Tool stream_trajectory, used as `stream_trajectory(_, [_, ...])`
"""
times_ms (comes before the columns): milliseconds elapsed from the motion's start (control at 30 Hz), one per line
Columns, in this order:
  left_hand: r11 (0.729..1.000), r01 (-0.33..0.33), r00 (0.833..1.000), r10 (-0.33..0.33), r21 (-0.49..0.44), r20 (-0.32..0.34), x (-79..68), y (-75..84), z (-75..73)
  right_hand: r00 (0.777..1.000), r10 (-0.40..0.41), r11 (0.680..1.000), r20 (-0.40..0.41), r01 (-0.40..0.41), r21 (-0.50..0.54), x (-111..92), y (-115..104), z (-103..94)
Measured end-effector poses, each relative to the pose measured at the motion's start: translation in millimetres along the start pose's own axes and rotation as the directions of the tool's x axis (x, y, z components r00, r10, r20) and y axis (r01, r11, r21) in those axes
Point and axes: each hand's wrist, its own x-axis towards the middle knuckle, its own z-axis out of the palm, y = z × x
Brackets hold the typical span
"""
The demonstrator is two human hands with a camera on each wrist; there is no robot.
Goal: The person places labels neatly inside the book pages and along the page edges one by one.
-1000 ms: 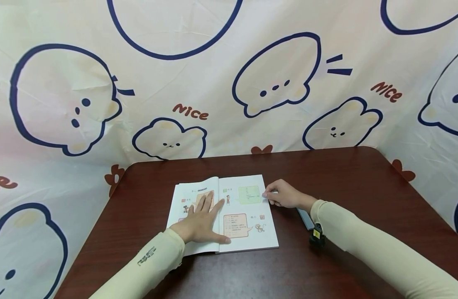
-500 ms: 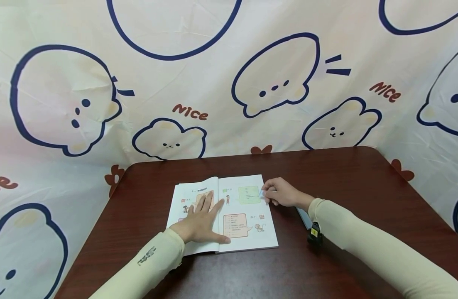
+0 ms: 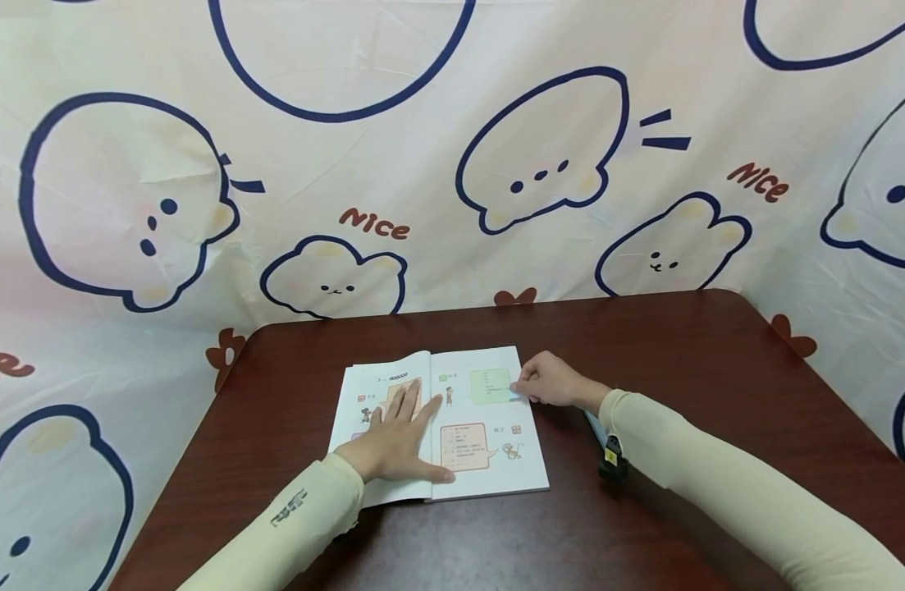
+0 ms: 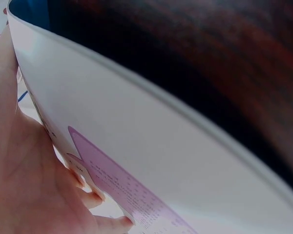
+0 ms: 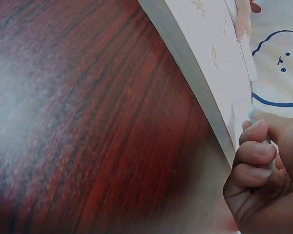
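Note:
An open book [image 3: 489,484] with printed pages and small cartoon pictures lies on the table. My left hand [image 3: 396,443] rests across its left page and centre fold, fingers spread and straight; in the left wrist view the left page [image 4: 151,146] bows upward beside the palm. At the right page's outer edge, my right hand [image 3: 555,380] pinches a small pale-blue piece [image 3: 514,396] over the page, near a green text box. The right wrist view shows its fingers curled, with the pale tip [image 5: 252,113] poking out. Most of that piece is hidden, so its kind cannot be told.
A flat blue object [image 3: 596,428] lies on the dark wooden table [image 3: 666,345], partly under the right forearm. A black wrist device [image 3: 612,460] hangs at the right sleeve. Behind the table stands a cartoon-printed cloth [image 3: 437,180].
My right hand has shifted slightly left and its fingers have changed position, with the pale-blue piece now showing lower over the page edge. The left hand and book stay in place.

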Motion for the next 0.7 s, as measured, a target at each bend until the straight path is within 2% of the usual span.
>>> stream_trajectory(300, [1.0, 0.002, 1.0, -0.002, -0.004, -0.002, -1.2, 0.3, 0.8, 0.999, 0.032, 0.999, -0.041, -0.033, -0.025, 3.5, -3.3, 7.3])
stream_trajectory(533, [1.0, 0.0, 1.0, 0.0, -0.003, 0.0, -0.7, 0.3, 1.1, 0.993, 0.099, 0.995, -0.066, -0.1, -0.015, 7.5, -2.4, 13.1])
stream_trajectory(700, [1.0, 0.007, 1.0, -0.007, -0.002, 0.0, -0.4, 0.3, 1.0, 0.991, 0.107, 0.994, -0.076, -0.108, -0.015, 7.6, -4.1, 13.9])
